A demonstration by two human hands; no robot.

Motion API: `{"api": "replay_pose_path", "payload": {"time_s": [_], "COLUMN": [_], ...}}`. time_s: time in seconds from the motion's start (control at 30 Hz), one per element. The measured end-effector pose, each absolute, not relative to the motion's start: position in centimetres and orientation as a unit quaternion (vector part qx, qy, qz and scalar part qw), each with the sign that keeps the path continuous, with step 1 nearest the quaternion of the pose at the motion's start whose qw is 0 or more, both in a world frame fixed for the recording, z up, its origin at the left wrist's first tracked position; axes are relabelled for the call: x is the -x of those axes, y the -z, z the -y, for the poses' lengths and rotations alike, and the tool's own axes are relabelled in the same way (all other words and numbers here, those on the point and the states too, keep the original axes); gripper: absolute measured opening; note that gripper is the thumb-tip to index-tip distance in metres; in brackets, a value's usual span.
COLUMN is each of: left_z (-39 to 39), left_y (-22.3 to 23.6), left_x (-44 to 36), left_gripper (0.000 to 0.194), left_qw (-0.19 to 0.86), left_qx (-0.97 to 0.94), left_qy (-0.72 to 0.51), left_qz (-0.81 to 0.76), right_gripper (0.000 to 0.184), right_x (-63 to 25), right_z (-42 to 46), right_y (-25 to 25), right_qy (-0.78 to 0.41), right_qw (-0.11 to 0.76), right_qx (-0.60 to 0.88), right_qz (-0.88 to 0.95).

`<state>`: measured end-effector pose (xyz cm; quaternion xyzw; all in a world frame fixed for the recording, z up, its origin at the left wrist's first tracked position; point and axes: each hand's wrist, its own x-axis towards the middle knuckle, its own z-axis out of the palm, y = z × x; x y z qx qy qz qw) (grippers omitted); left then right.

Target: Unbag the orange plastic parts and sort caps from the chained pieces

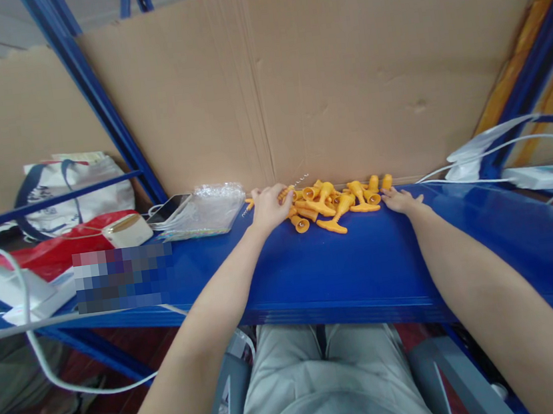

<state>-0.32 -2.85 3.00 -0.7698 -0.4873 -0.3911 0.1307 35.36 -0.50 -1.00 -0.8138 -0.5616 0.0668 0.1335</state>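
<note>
A heap of orange plastic corkscrews [341, 206] lies on the blue shelf top, close to the cardboard. Some show T-shaped handles, others the round open end of a cup-like part. My left hand [271, 209] is at the heap's left end, its fingers curled round an orange corkscrew [284, 196]. A thin metal spiral [302, 179] sticks up to the right of those fingers. Another orange piece with a spiral pokes out left of the hand. At the heap's right end, my right hand [401, 200] rests with fingers spread, its fingertips by an upright orange piece [387, 182].
Left of the heap lie clear plastic bags [211, 209] and a phone [170, 210]. Further left are a white-and-gold box [127, 231], red plastic [60, 247] and a cloth bag [82, 187]. White cables run at both sides. A cardboard sheet [340, 71] stands behind.
</note>
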Motion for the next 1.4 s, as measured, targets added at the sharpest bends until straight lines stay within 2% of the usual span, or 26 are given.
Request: {"api": "replay_pose_path", "payload": {"time_s": [0.3,0.43,0.57,0.73,1.03,1.2,1.4], "left_z": [2.2,1.7,0.8,-0.2,-0.9,-0.9,-1.1], "left_y": [-3.6,-3.8,-3.4,-2.1,-0.1,0.0,-0.2], "left_x": [1.9,3.1,4.3,5.6,6.3,6.1,5.7], "left_gripper": [0.019,0.021,0.026,0.027,0.043,0.047,0.048], "left_qw": [0.163,0.123,0.065,0.046,-0.027,-0.022,-0.004], "left_qx": [0.689,0.65,0.63,0.631,0.701,0.708,0.717], "left_qy": [0.444,0.448,0.423,0.392,0.231,0.191,0.199], "left_qz": [0.549,0.602,0.647,0.668,0.674,0.68,0.668], "right_gripper": [0.061,0.062,0.062,0.06,0.059,0.059,0.058], "right_x": [-35.0,-34.9,-34.8,-35.0,-35.2,-35.3,-35.0], "right_z": [0.9,1.0,1.1,0.9,0.6,0.6,0.9], "right_y": [0.8,0.7,0.7,0.8,1.1,1.2,0.9], "right_qy": [-0.07,-0.075,-0.072,-0.065,-0.054,-0.051,-0.047], "right_qw": [0.106,0.101,0.104,0.108,0.117,0.119,0.115], "right_qx": [0.81,0.811,0.809,0.812,0.811,0.809,0.808], "right_qz": [0.572,0.571,0.574,0.57,0.571,0.573,0.576]}}
